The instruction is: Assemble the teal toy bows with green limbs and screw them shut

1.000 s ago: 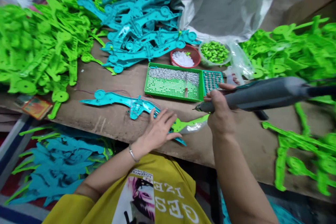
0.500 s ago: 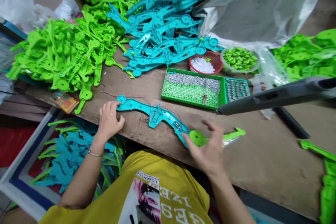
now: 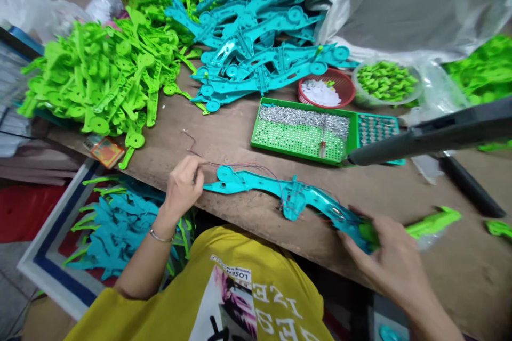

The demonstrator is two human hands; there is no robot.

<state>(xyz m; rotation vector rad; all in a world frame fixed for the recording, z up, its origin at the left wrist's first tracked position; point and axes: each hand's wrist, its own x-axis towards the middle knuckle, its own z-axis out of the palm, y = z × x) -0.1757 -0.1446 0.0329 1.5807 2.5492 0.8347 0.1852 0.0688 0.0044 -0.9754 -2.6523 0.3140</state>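
A turquoise bow-shaped plastic shell [image 3: 264, 182] lies near the table's front edge, with thin reddish wires [image 3: 256, 165] running along it. My left hand [image 3: 184, 186] is closed in a pinch at the shell's left tip, where the wires pass; their loose end sticks out beyond the fingers. Around the shell's right end my right hand [image 3: 394, 250] is wrapped, partly covering a green round piece [image 3: 368, 233] there. A green limb-shaped part [image 3: 434, 222] extends to the right from behind that hand.
Behind the shell stands a green perforated tray [image 3: 296, 141] of small metal pieces with a screwdriver [image 3: 323, 144]. A dark electric-tool-like bar [image 3: 432, 130] juts in from the right. Green parts [image 3: 100, 74] and turquoise shells [image 3: 256, 37] are heaped at the back.
The shell has shifted right along the table, with my right hand now around its right end. My left hand has gone from open on the shell's left end to pinching the wires.
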